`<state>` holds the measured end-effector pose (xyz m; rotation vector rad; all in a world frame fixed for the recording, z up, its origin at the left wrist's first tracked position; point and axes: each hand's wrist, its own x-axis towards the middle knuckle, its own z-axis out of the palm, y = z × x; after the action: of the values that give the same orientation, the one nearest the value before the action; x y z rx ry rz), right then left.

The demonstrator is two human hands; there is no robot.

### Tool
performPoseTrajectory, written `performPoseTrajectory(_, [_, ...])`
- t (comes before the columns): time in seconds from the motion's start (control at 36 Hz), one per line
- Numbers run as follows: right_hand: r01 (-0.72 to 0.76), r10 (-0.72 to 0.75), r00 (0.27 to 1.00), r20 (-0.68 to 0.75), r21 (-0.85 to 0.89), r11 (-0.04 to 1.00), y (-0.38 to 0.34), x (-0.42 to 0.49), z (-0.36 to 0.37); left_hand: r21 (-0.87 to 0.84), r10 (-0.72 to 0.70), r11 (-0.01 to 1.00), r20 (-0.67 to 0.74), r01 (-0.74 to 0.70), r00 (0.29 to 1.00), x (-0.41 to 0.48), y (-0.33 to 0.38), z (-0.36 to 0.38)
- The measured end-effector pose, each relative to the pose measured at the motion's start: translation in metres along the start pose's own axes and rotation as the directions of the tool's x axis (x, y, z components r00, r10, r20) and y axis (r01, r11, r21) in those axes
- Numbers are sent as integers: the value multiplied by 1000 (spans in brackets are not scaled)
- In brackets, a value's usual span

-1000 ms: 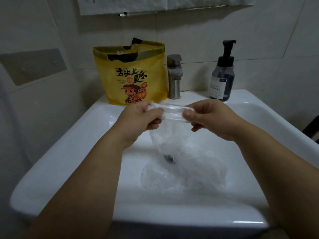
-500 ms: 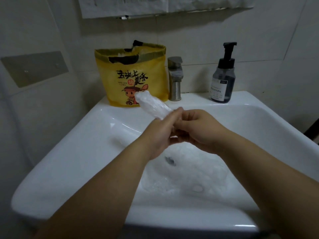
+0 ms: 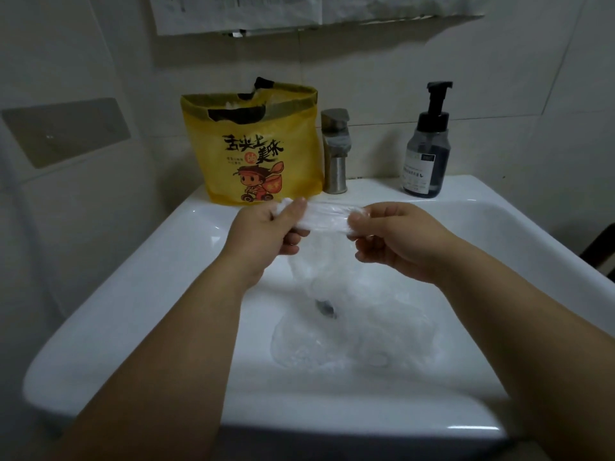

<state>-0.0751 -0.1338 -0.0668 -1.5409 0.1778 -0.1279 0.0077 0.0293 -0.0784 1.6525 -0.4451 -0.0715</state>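
A clear plastic bag (image 3: pixel 326 218) is stretched level between both hands above the white sink (image 3: pixel 186 281). My left hand (image 3: pixel 266 232) pinches its left end with curled fingers. My right hand (image 3: pixel 396 239) pinches its right end. The rest of the thin film hangs down from the stretched part into the basin and lies crumpled over the drain (image 3: pixel 325 307).
A yellow printed bag (image 3: pixel 256 151) stands on the sink's back ledge at the left. A metal tap (image 3: pixel 335 151) is beside it, and a dark pump bottle (image 3: pixel 427 151) stands at the back right. Tiled walls close in behind and on the left.
Half a second ago the hands were together with the plastic bunched and sticking up to the left. They have now moved apart, pulling the plastic out flat between them.
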Motion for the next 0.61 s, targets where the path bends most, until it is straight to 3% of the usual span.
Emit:
performPoseTrajectory(0.25, [37,-37,999,5,-16,999,-5,1,-11,-83,-79,992,227,100,971,-5,7,-7])
performPoseTrajectory(0.47, [114,-121,988,94,80,990,-7,-2,-15,-281,-73,948,274,152,959,-8,16,-6])
performPoseTrajectory(0.61, [155,-163,984,66,122,980,-7,-2,-14,-320,-80,931,291,176,953,-9,18,-6])
